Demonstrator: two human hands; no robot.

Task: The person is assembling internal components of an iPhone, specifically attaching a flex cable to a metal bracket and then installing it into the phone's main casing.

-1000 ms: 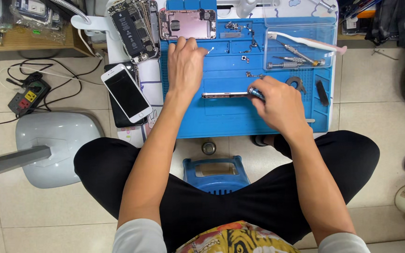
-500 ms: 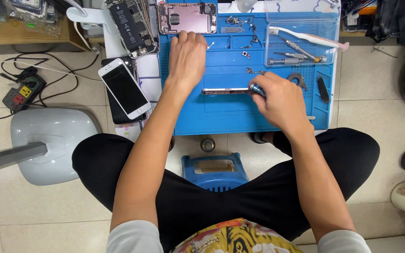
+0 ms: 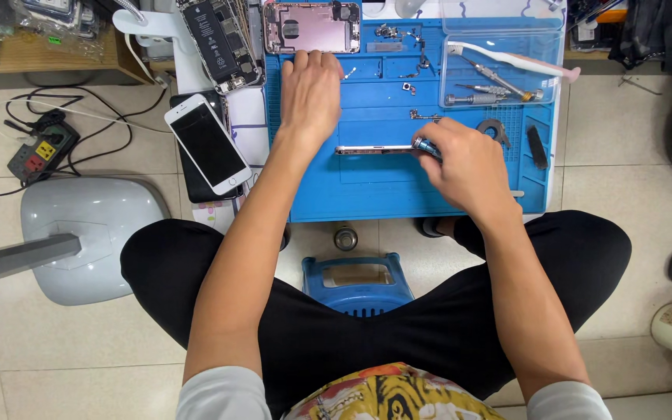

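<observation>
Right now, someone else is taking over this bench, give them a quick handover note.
Left hand: flat on the blue mat, fingertips at the opened phone shell.
Right hand: grips a screwdriver, tip at the phone frame standing on edge mid-mat.
Done: shell opened, small screws and parts laid out on the mat.
Left: frame not yet back in the shell; white phone lies beside the mat.

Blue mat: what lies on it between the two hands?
In the head view, a thin silver phone frame on edge spans the blue mat between the left hand and right hand.
</observation>
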